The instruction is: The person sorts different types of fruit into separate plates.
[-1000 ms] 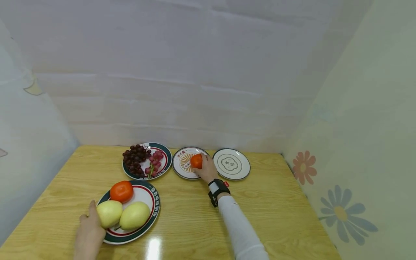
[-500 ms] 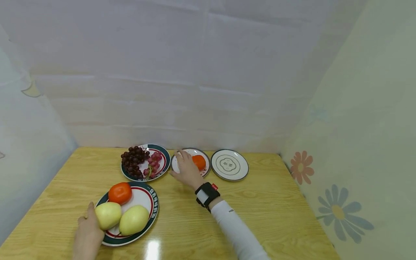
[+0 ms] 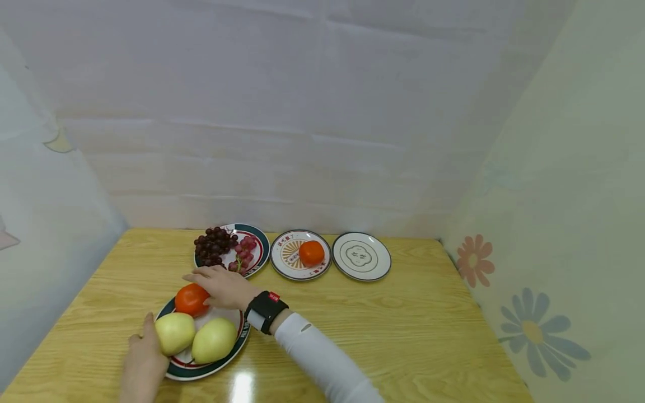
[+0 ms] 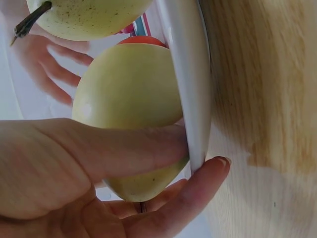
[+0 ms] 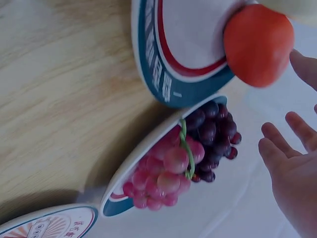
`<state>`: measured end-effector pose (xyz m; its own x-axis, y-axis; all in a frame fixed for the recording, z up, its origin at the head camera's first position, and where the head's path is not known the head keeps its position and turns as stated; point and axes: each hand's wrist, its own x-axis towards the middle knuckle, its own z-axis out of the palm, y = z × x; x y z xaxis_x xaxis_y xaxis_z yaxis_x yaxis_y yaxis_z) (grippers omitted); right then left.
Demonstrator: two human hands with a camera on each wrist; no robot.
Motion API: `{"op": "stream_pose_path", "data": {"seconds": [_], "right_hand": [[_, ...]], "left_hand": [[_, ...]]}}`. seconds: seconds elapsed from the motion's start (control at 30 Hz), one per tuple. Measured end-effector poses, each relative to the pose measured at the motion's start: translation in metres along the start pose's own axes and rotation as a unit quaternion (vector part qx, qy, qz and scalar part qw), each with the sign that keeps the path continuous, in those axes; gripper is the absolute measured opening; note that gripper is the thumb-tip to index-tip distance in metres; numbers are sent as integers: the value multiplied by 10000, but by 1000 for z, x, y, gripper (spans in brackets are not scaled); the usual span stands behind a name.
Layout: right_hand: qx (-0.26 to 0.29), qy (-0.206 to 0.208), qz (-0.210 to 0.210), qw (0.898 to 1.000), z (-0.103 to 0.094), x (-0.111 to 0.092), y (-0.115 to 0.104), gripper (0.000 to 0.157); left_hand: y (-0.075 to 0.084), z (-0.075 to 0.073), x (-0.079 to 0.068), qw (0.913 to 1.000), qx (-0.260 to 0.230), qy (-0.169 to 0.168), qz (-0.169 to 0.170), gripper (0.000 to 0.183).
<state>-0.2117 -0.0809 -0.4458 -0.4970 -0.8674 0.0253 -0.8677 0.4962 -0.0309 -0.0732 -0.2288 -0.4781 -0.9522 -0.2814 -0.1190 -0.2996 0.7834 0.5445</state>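
Note:
My left hand [image 3: 143,361] holds the green-rimmed plate [image 3: 194,374] by its near left edge. In the left wrist view the thumb lies over the rim [image 4: 193,99] and a finger sits beneath it. Two yellow-green pears [image 3: 214,341] and a round orange-red fruit [image 3: 190,300] are on this plate. My right hand [image 3: 229,288] hovers over the plate's far side, thumb beside the orange-red fruit. The right wrist view shows its fingers [image 5: 275,153] spread and the thumb tip right at the fruit [image 5: 258,45].
Behind, a second green-rimmed plate [image 3: 262,249] bears dark grapes [image 3: 214,243] and pink grapes [image 5: 161,173]. To its right, a small patterned plate [image 3: 292,273] carries another orange-red fruit [image 3: 311,253]. A white plate [image 3: 360,256] stands beyond that. Walls border the wooden table [image 3: 403,336].
My right hand has let go of the orange-red fruit on the small patterned plate and moved left to the fruit plate. The left hand has stayed at the plate's edge.

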Motion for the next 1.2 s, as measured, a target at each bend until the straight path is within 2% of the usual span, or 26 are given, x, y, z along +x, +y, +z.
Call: {"op": "stream_pose_path", "data": {"seconds": [0.17,0.33,0.5,0.6,0.77,0.9,1.0,1.1,1.2], "right_hand": [[105,-602,206,9979,12,12,-11,72],[153,-743,270,9967,25,18,-12,68],[386,-594,263,9971,31,19,-5,61],[303,-374,210,9986,33,16,3,59],[324,148,329,9988,20,5,30,59],[428,588,871,9935,4,-10,65,62],[327,817,1520,9845,-1,-26,94,65],[90,941,2124,9726,3,-43,118,66],[-67,951,2467,9644,13,-56,134,65]], "left_hand": [[1,-1,1,9998,44,-148,-99,86],[3,1,2,10000,54,-45,-59,85],[4,4,3,9999,56,38,-76,85],[4,3,2,9999,15,45,-89,85],[2,1,0,9999,-67,63,-91,87],[2,0,0,9999,-63,84,-63,87],[2,0,0,10000,-59,48,-58,88],[1,1,2,10000,-48,-17,-85,89],[1,2,3,9999,-22,-82,-146,89]]}}
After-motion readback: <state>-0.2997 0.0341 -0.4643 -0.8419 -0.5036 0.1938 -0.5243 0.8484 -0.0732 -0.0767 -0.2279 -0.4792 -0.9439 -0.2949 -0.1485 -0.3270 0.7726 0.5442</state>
